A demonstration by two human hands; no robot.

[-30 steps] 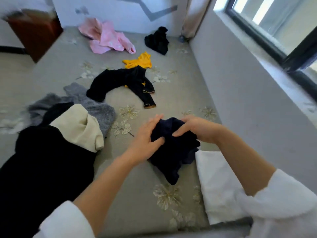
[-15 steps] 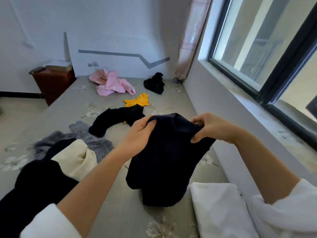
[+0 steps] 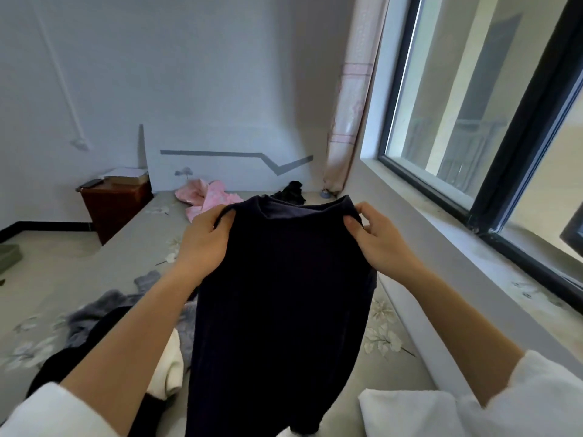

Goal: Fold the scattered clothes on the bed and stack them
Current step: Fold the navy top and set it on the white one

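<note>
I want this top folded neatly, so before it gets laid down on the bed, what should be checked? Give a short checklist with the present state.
1. Left hand has a grip on one top corner of the dark top: ok.
2. Right hand grips the other corner: ok.
3. Top hangs open, not bunched: ok.
4. Sleeves untwisted: cannot tell.
5. Bare bed directly beneath: cannot tell, hidden.
6. Grey garment and cream garment clear of the landing spot: not ok, they lie close.
</note>
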